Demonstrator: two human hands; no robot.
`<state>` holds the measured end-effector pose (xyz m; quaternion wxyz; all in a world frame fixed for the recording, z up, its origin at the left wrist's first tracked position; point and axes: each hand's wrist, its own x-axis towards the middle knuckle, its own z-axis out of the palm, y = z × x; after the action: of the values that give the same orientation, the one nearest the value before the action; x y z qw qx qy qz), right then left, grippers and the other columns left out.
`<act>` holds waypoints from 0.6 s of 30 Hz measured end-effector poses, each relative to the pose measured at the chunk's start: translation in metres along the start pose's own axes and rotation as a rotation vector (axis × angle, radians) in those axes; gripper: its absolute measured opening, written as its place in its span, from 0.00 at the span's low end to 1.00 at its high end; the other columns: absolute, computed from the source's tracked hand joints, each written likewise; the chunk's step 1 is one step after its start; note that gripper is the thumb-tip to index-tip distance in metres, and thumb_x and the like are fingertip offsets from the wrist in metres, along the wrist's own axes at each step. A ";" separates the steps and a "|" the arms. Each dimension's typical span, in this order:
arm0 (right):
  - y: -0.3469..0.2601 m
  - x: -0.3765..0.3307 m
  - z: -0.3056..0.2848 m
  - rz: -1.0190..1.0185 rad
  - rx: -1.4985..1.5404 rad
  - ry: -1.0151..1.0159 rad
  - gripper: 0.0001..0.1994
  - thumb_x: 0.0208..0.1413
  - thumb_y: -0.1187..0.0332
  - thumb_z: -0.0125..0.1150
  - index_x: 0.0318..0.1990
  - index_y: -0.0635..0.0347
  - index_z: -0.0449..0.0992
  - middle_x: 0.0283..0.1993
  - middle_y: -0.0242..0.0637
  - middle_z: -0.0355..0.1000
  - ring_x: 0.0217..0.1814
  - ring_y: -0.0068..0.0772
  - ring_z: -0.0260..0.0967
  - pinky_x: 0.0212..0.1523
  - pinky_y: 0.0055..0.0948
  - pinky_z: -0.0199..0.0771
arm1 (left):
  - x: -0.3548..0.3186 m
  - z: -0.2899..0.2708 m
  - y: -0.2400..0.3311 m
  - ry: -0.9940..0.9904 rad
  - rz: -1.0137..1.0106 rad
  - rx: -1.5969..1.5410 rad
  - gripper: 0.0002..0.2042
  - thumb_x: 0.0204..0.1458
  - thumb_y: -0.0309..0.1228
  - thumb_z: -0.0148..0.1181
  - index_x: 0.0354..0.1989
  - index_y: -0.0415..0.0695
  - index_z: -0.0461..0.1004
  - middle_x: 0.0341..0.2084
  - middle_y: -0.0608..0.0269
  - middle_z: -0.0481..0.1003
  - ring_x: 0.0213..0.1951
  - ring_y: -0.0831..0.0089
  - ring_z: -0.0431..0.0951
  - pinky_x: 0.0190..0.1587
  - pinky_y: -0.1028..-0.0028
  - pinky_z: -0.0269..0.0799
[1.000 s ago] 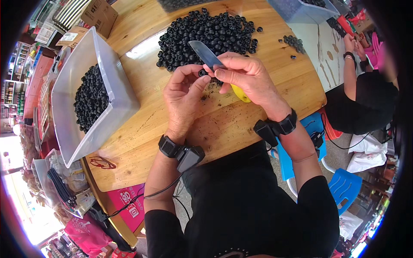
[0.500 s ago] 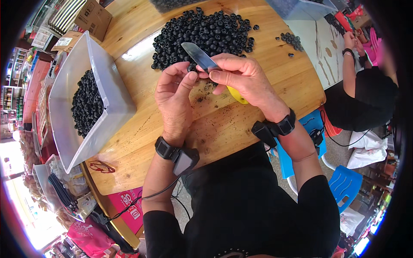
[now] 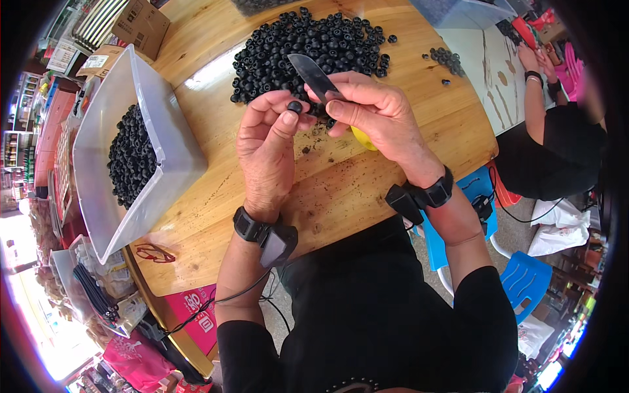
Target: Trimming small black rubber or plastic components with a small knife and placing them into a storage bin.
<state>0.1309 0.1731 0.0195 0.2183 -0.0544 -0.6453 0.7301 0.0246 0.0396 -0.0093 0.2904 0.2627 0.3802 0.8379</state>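
Between thumb and fingertips, my left hand (image 3: pixel 265 147) pinches a small round black piece (image 3: pixel 295 106). My right hand (image 3: pixel 386 118) is closed on a knife (image 3: pixel 312 76); its blade points up and to the left, and its yellow handle (image 3: pixel 364 139) shows below the palm. The blade is a little to the right of the pinched piece, apart from it. Another dark piece (image 3: pixel 331 123) shows by my right fingertips; whether they touch it I cannot tell. Just beyond both hands lies a large pile of similar black pieces (image 3: pixel 308 46), many with a ring-like hollow.
A translucent plastic bin (image 3: pixel 177 147) holding more black pieces (image 3: pixel 133 157) stands at the left. Dark crumbs dot the wooden table (image 3: pixel 334 196). Red-framed glasses (image 3: pixel 156 253) lie near its left edge. Several pieces (image 3: pixel 447 60) sit at the right. Another person (image 3: pixel 557 144) works beyond.
My right hand and the knife have moved slightly right, away from my left fingers. The pinched piece now shows more fully, raised on my left fingertips.
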 end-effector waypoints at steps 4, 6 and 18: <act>0.004 -0.002 0.001 -0.082 0.017 -0.009 0.12 0.55 0.78 0.54 0.48 0.64 0.74 0.50 0.36 0.68 0.45 0.24 0.70 0.35 0.20 0.78 | -0.002 -0.002 -0.004 -0.050 -0.067 -0.098 0.10 0.55 0.22 0.53 0.46 0.37 0.71 0.35 0.59 0.76 0.33 0.74 0.75 0.42 0.74 0.72; 0.005 -0.002 0.003 -0.084 0.019 -0.017 0.13 0.55 0.78 0.54 0.48 0.65 0.74 0.49 0.36 0.69 0.44 0.24 0.71 0.35 0.20 0.78 | -0.003 -0.001 -0.004 -0.034 -0.101 -0.118 0.10 0.55 0.22 0.53 0.45 0.37 0.71 0.35 0.59 0.76 0.33 0.74 0.75 0.42 0.74 0.72; 0.011 0.000 0.009 -0.171 -0.156 -0.001 0.12 0.54 0.80 0.55 0.47 0.67 0.73 0.46 0.35 0.70 0.36 0.22 0.72 0.35 0.18 0.78 | -0.011 0.007 -0.010 0.110 -0.050 0.029 0.14 0.50 0.16 0.56 0.46 0.37 0.73 0.35 0.60 0.76 0.33 0.74 0.76 0.40 0.75 0.75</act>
<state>0.1251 0.1635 0.0103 0.2746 -0.0159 -0.7026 0.6563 0.0400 0.0414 -0.0156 0.2861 0.2106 0.4143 0.8379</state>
